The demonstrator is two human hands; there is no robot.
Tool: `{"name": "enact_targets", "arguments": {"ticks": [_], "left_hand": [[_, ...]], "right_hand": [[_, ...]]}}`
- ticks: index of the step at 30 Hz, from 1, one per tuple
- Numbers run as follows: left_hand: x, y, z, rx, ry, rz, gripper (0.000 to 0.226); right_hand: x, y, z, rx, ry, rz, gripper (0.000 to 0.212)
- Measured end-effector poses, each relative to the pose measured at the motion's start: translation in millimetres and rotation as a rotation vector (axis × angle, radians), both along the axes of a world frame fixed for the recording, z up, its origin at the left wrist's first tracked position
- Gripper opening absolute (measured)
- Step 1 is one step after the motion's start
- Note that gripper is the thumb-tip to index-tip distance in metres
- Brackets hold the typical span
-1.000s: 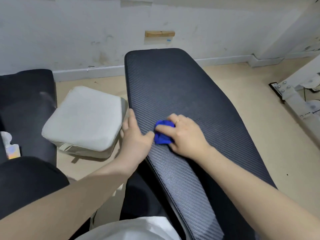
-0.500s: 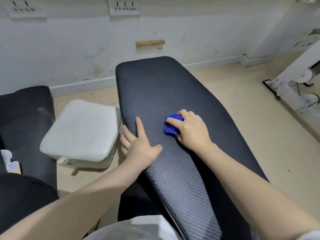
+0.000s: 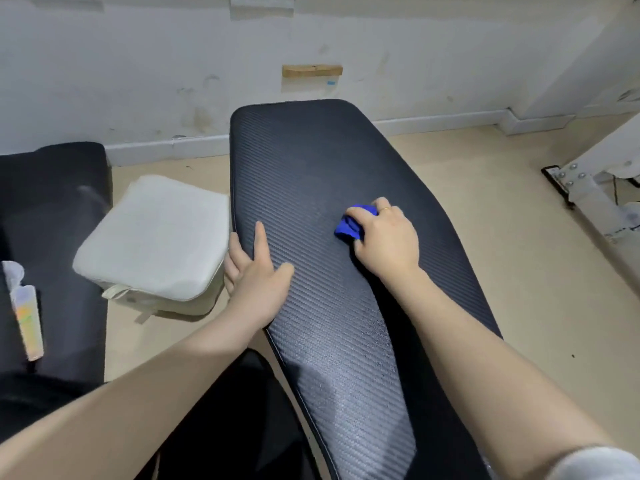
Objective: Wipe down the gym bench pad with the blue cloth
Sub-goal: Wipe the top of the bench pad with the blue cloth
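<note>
I see the gym bench pad [image 3: 311,188] running from the upper centre of the frame down to the lower right, its dark ribbed cover facing up. The blue cloth [image 3: 352,227] sits bunched at mid-frame, right of centre, pressed flat against the pad. My right hand [image 3: 384,239] covers most of it — the fingers [image 3: 356,213] are curled over the cloth and clamp it against the cover. My left hand [image 3: 258,271] rests on the pad's left edge at centre frame; its fingers are straight and spread apart, thumb lying on the top surface, holding nothing.

Progress, as a judgement: the wipe is under way, not complete. The cloth lies about halfway along the pad. The near section at the lower centre shows a paler, dull sheen, which may be moisture or only light; I cannot tell which. The far end near the wall at the upper centre looks uniformly dark — I see no sign that it is either wiped or unwiped.

Remaining work, as I read it: carry the cloth over the far end and along both long edges.
</note>
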State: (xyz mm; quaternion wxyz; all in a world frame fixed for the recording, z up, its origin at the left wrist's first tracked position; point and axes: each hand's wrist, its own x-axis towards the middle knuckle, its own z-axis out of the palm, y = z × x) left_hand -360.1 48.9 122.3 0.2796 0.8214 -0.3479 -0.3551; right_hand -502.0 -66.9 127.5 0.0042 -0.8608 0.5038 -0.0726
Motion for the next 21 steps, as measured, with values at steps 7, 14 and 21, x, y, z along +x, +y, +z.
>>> {"name": "enact_targets", "arguments": {"ticks": [7, 14, 21], "left_hand": [[19, 19, -12, -0.394, 0.57, 0.191, 0.07], [36, 34, 4, -0.472, 0.744, 0.4, 0.047], [38, 56, 7, -0.181, 0.659, 0.38, 0.04]], "right_hand": [[34, 77, -2, 0.055, -0.108, 0.256, 0.033], [42, 34, 3, 0.027, -0.067, 0.135, 0.035], [67, 115, -6, 0.006, -0.115, 0.351, 0.032]]}}
